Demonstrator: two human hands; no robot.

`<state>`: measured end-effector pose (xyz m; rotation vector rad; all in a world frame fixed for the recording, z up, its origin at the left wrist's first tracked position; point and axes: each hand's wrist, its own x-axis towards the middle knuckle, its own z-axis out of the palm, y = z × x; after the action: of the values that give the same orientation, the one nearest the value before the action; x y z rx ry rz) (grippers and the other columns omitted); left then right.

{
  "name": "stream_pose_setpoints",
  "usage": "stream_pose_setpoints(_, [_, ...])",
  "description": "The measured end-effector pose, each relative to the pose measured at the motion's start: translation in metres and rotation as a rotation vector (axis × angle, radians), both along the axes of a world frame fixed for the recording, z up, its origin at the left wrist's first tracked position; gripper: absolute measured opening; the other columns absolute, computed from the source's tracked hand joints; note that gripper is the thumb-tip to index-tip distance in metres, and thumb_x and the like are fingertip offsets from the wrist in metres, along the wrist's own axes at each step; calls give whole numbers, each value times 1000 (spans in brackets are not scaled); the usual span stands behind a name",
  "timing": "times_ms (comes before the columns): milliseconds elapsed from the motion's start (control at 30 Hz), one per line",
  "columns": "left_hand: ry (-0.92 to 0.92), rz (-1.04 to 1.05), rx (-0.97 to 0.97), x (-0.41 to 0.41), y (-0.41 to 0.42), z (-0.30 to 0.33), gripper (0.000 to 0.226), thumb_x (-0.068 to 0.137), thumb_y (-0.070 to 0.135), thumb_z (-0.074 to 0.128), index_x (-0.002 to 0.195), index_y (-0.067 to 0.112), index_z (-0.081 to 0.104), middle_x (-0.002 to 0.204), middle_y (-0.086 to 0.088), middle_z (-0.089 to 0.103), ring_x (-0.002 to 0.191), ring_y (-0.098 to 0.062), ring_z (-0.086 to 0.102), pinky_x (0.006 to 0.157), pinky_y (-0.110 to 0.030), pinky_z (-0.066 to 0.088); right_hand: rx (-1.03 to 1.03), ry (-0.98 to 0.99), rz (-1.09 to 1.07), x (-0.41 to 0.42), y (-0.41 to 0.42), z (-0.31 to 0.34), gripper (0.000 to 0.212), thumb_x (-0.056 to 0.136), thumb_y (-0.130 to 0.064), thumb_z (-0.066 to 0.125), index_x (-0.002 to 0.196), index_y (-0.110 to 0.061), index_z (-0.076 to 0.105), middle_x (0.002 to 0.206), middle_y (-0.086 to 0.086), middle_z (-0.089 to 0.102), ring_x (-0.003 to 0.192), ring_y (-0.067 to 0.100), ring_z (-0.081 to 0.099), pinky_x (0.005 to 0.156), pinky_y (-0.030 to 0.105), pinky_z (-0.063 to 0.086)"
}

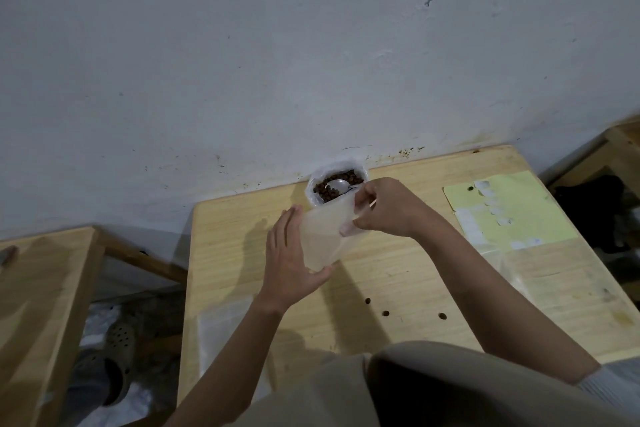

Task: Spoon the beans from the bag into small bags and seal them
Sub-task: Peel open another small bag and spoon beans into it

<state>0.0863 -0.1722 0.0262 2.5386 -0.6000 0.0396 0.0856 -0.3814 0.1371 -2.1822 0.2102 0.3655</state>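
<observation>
A white bag of dark brown beans (337, 184) stands open at the far edge of the wooden table (398, 274), against the wall. A metal spoon (341, 186) lies in the beans. Above the table I hold a small translucent bag (323, 236). My left hand (292, 260) supports its left side and bottom, fingers straight and thumb under its lower corner. My right hand (384, 206) pinches the bag's upper right edge near its mouth. The small bag looks empty.
Three loose beans (384, 313) lie on the near part of the table. A yellow sheet with small white pieces (502, 211) lies at the right. More clear bags (221, 340) lie at the near left. A second wooden table (41, 305) stands to the left.
</observation>
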Motion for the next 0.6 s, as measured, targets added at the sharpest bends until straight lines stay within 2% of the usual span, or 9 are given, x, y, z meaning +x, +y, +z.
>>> stream_pose_setpoints(67, [51,27,-18,-3,-1,1,115,61,68,62,149,15,11,154,-1,20,144,-17,14,114,-47,12,1,4,-8,1,1,-6,30,67,-25,84,85,-22,60,93,-2,62,71,4,54,57,15,37])
stream_pose_setpoints(133, [74,53,-64,-5,-7,4,116,59,70,63,149,15,15,153,1,21,143,-15,15,114,-46,8,-13,18,7,2,1,-12,31,68,-25,83,89,-21,61,95,-3,63,74,4,55,59,16,39])
stream_pose_setpoints(200, [40,70,-110,-6,-14,8,111,60,69,65,146,13,25,148,-1,32,138,-17,26,115,-49,18,-34,30,35,3,1,-19,33,67,-27,82,93,-19,62,95,-4,64,77,6,56,64,18,43])
stream_pose_setpoints(300, [-20,76,-154,-5,-23,7,102,60,68,68,139,11,37,135,-2,44,125,-18,41,103,-47,38,5,24,16,7,1,-29,31,68,-26,81,92,-18,64,93,-4,64,81,10,57,73,21,48])
stream_pose_setpoints(400, [-7,88,-147,-3,-28,0,101,58,68,70,138,14,38,130,0,46,119,-18,44,100,-40,39,64,43,-4,10,0,-38,27,69,-27,81,89,-18,65,89,-7,64,82,10,59,73,20,48])
stream_pose_setpoints(467, [2,118,-151,3,-30,-4,95,58,61,73,135,16,42,124,0,47,115,-17,45,96,-38,41,160,51,-37,12,3,-44,16,73,-21,78,82,-16,65,84,-7,64,77,8,59,68,17,47])
stream_pose_setpoints(500, [7,142,-156,7,-31,-6,92,58,59,74,133,16,44,121,1,48,112,-17,46,95,-38,42,259,43,-119,14,5,-47,12,75,-17,76,74,-16,65,79,-6,64,74,9,60,66,18,47])
stream_pose_setpoints(533, [19,173,-163,11,-31,-7,89,57,58,73,131,16,46,118,1,48,110,-17,46,93,-37,43,376,30,-256,17,6,-52,18,77,-14,75,65,-17,62,75,-3,65,72,12,61,66,21,48])
stream_pose_setpoints(600, [68,234,-155,18,-29,-8,87,55,60,69,129,19,47,115,4,47,108,-16,45,93,-35,40,577,38,-665,24,4,-69,29,80,-15,73,58,-14,53,70,4,63,71,18,65,63,29,52])
